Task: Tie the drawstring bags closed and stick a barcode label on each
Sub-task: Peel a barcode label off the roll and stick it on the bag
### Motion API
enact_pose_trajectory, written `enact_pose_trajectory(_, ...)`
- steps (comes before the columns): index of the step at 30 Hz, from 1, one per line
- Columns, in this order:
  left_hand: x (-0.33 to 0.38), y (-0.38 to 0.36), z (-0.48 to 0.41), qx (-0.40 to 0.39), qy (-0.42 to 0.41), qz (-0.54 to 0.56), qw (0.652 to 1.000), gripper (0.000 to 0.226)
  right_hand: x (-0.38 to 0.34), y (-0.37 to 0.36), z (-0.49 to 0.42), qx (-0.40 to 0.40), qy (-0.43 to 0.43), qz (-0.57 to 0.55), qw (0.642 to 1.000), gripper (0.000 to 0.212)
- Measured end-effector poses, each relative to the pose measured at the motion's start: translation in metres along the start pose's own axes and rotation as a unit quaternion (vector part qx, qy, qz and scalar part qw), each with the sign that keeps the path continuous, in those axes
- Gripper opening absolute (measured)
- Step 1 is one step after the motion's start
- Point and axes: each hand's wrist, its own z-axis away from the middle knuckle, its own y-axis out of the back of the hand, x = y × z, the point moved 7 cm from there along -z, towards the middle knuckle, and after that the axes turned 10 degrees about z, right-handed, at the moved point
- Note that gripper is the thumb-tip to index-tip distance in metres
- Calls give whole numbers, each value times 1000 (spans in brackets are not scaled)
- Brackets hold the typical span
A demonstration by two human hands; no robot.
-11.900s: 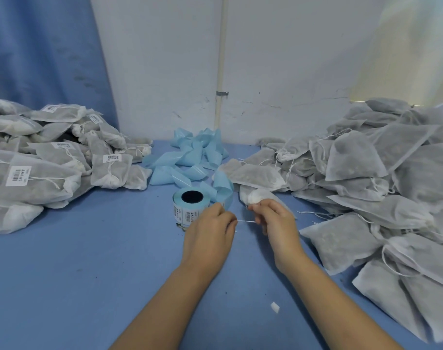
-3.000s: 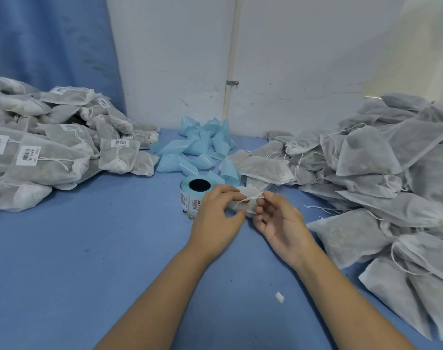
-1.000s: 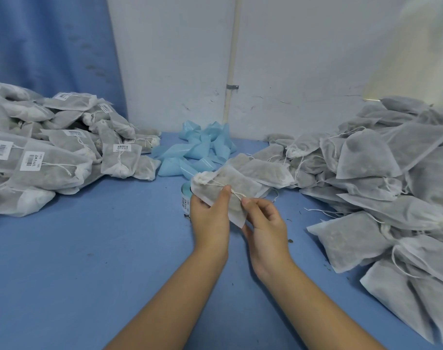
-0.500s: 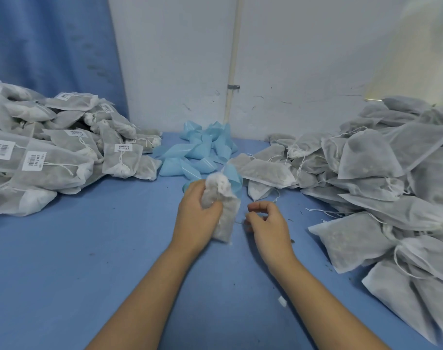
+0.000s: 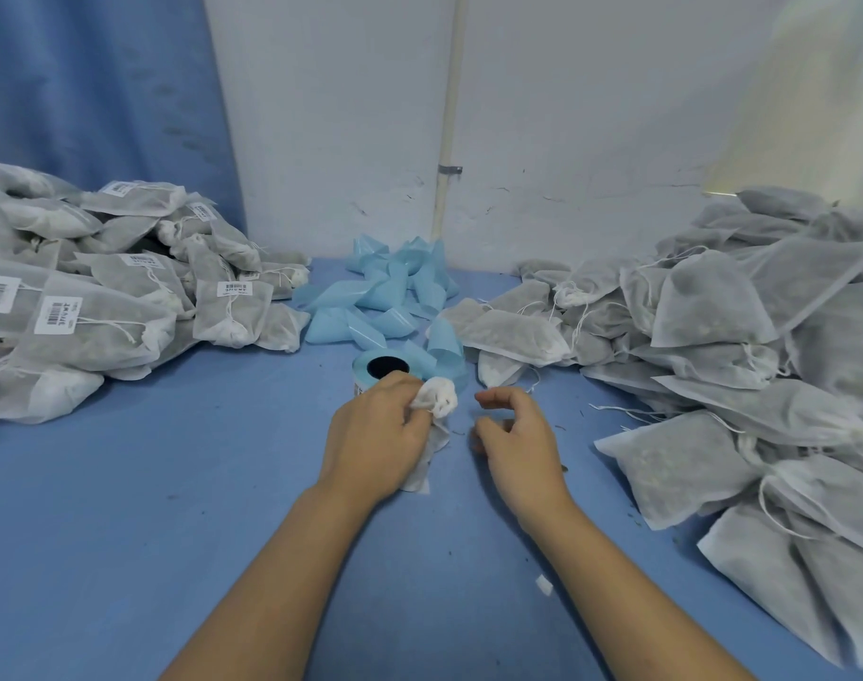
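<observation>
Your left hand (image 5: 375, 435) is curled round a bag (image 5: 438, 399) at the middle of the blue bench (image 5: 125, 533), just in front of the label roll (image 5: 381, 368). The bag's puckered white neck sticks out past your fingers, and its body hangs down under your palm to the bench top. Your right hand (image 5: 518, 447) sits just beside it, apart from the bag, with forefinger and thumb bent towards each other and a gap between them; nothing shows in its grip, though a thin string there would be too fine to make out. The roll stands on end, its dark core facing up, and your left knuckles partly cover it. Behind it lies a heap of blue backing strips (image 5: 385, 297). To your left is a pile of tied bags (image 5: 100, 331) bearing barcode labels; to your right a larger pile of bags (image 5: 714, 336) with no labels showing. A small white scrap (image 5: 544, 585) lies beside your right forearm.
</observation>
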Motion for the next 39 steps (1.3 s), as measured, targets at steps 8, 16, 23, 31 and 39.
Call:
enact_pose_trajectory(8, 2, -6, 3, -37, 29, 164, 985, 19, -23, -4, -2, 4, 184, 245, 952, 16)
enact_pose_trajectory(16, -9, -9, 2, -32, 62, 194, 979, 17, -20, 9, 0, 68, 163, 170, 970, 25)
enact_pose_trajectory(23, -6, -12, 2, -56, 76, 266, 959, 29, -15, 2, -1, -18, 106, 53, 993, 44)
enact_pose_trajectory(31, -5, -13, 3, -71, 89, 315, 942, 39, -14, 0, -2, -66, 81, -45, 994, 28)
enact_pose_trajectory(39, -4, -14, 3, -67, 92, 329, 937, 42, -4, 2, -7, -51, 41, -109, 992, 30)
